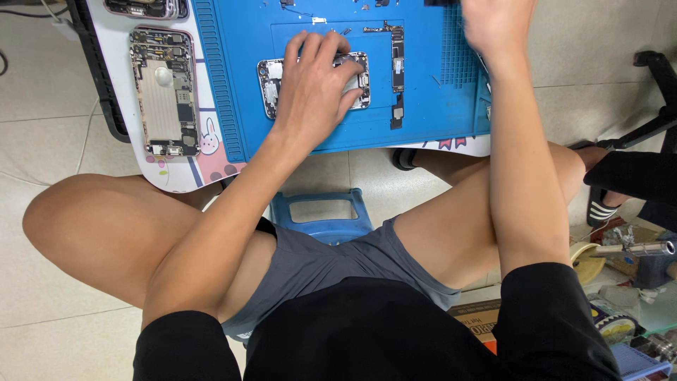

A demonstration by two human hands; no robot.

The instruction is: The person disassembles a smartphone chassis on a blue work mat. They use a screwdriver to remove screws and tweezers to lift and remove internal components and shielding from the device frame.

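Note:
My left hand (315, 81) lies flat on an opened phone housing (270, 83) on the blue work mat (240, 106), fingers spread over it and pressing it down. To its right on the mat lies a long narrow circuit board (397, 58), with a small dark part (397, 116) below it. My right hand (493, 25) reaches to the mat's far right corner at the frame's top edge; its fingers are cut off, so what it holds is hidden.
A second opened phone body (163, 92) lies on the white table edge at left, another (144, 7) above it. Small screws and parts dot the mat's top. A blue stool (321, 212) sits between my knees. Tools and boxes clutter the floor at right (627, 282).

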